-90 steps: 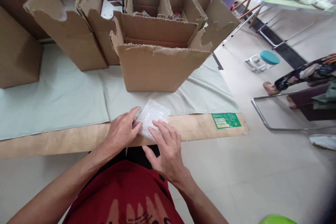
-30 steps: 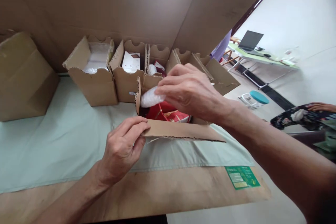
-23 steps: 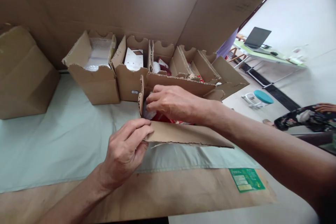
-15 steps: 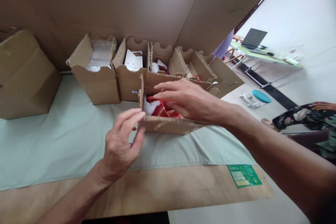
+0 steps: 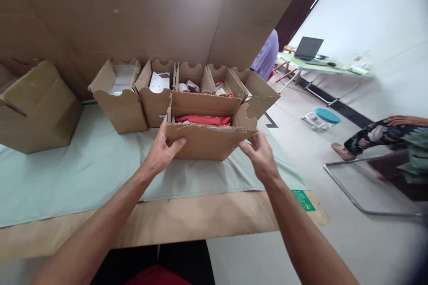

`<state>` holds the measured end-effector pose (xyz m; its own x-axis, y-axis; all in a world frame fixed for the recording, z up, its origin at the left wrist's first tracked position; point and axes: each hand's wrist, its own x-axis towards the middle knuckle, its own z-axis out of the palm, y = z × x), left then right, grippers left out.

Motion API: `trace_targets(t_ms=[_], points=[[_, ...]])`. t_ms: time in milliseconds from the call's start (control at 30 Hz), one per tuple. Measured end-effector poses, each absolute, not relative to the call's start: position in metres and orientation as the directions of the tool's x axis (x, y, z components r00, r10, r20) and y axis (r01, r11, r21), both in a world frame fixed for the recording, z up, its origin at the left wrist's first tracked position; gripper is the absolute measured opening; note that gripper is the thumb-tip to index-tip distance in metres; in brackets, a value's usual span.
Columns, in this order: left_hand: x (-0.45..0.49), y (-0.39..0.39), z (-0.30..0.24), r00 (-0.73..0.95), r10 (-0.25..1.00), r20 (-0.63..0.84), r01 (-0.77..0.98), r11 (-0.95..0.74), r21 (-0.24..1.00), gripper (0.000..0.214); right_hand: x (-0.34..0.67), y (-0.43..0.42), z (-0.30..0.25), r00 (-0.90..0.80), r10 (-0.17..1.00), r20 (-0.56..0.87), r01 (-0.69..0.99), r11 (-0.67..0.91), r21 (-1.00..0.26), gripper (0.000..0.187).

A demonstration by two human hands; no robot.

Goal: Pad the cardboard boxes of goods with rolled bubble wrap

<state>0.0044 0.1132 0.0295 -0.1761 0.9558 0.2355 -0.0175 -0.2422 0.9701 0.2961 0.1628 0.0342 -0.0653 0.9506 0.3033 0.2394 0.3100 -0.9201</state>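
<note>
In front of me stands an open cardboard box [image 5: 207, 144] with red packets [image 5: 203, 120] inside. My left hand [image 5: 163, 149] grips its left end, thumb against the near wall and fingers round the side. At the opposite end, my right hand [image 5: 261, 153] holds the right corner, its thumb at the front and its fingers partly hidden behind the edge. Right behind this box is a row of similar boxes; one holds a white carton [image 5: 159, 82], another bubble-wrapped items [image 5: 121, 81].
A larger cardboard box [image 5: 43, 111] stands at the left on the pale green cloth [image 5: 110, 164]. Tall cardboard panels [image 5: 133, 18] rise behind the row. Right of the table are a blue-topped stool [image 5: 327, 116], a laptop [image 5: 309, 49] on a desk and a seated person [image 5: 377, 138].
My right hand has come out of the box to its right end. The left hand has closed on the left end. The red contents now lie flatter, and my view has shifted.
</note>
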Motion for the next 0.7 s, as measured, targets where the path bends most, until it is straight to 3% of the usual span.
trace_targets(t_ms=[100, 267, 467, 567, 700], points=[[0.016, 0.105, 0.023, -0.216, 0.944, 0.247, -0.017, -0.257, 0.966, 0.06, 0.272, 0.157, 0.037, -0.071, 0.944, 0.322, 0.192, 0.329, -0.924, 0.065], [0.009, 0.027, 0.015, -0.343, 0.925, 0.165, -0.032, -0.187, 0.982, 0.062, 0.265, 0.092, 0.044, -0.026, 0.937, 0.348, 0.256, 0.343, -0.904, 0.049], [-0.046, -0.034, 0.043, -0.535, 0.819, 0.207, 0.148, -0.15, 0.977, 0.044, 0.203, 0.051, 0.06, -0.186, 0.921, 0.342, 0.132, 0.368, -0.92, 0.041], [-0.052, -0.022, 0.058, -0.532, 0.802, 0.271, 0.171, -0.212, 0.962, 0.047, 0.189, 0.061, 0.066, -0.155, 0.917, 0.368, 0.105, 0.386, -0.917, 0.038], [-0.023, -0.011, 0.05, -0.429, 0.85, 0.306, 0.077, -0.303, 0.95, 0.057, 0.222, 0.056, 0.061, -0.003, 0.919, 0.395, 0.21, 0.386, -0.898, 0.041]])
